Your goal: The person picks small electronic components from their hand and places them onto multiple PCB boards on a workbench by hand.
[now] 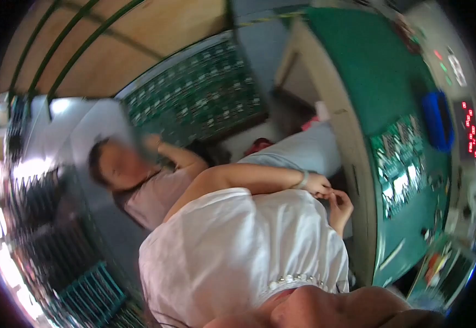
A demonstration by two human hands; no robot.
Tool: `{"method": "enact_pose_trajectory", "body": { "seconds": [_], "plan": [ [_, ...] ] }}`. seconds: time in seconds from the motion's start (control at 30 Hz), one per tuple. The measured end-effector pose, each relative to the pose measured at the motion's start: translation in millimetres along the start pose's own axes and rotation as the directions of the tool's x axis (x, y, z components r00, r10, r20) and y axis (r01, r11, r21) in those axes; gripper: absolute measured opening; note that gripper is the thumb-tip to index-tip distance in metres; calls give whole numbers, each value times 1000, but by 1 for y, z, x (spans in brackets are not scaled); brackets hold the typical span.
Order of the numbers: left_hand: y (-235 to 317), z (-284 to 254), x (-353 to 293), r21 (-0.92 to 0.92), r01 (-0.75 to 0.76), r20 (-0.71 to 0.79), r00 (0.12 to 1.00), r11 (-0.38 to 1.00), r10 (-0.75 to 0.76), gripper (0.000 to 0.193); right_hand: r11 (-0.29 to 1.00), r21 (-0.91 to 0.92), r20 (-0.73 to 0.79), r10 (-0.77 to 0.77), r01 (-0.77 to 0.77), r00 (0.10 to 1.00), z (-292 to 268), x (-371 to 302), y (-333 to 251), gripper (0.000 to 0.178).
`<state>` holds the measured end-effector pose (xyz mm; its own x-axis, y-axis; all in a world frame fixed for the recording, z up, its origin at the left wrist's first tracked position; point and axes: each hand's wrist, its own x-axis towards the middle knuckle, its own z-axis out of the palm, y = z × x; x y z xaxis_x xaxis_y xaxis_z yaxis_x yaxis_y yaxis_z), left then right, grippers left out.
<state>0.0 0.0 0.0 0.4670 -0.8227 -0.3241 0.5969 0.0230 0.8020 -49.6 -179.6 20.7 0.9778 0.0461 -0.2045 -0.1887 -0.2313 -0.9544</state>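
Observation:
My left hand (319,186), with a pale band round its wrist, reaches across in front of my white top. Its fingers are closed in a pinch. Close against it, my right hand (342,209) is also pinched, and the fingertips of both hands meet. Whatever lies between them, if anything, is too small and blurred to make out. Both hands are over my lap, beside the near edge of the green-topped workbench (352,60). Most of my right forearm is hidden. On the bench top to the right lies a group of green circuit boards (399,164).
A blue bin (438,121) and a red digital display (470,128) stand beyond the boards. To my left sits a co-worker (156,186), one hand raised near a large array of green circuit boards (194,87). Racks (93,292) line the far left.

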Motion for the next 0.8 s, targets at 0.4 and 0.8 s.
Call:
{"method": "enact_pose_trajectory", "body": {
  "seconds": [0.4, 0.8],
  "plan": [
    [13, 10, 20, -105, 269, 74, 962, 957, -262, 27, 988, 157, -214, 23, 11, 977, 3, -17, 3, 3],
    [17, 21, 23, 147, 277, 31, 958, 950, -284, 22, 994, 101, -216, 58, -37, 975, -16, -36, -19, 8]
  ]
}}
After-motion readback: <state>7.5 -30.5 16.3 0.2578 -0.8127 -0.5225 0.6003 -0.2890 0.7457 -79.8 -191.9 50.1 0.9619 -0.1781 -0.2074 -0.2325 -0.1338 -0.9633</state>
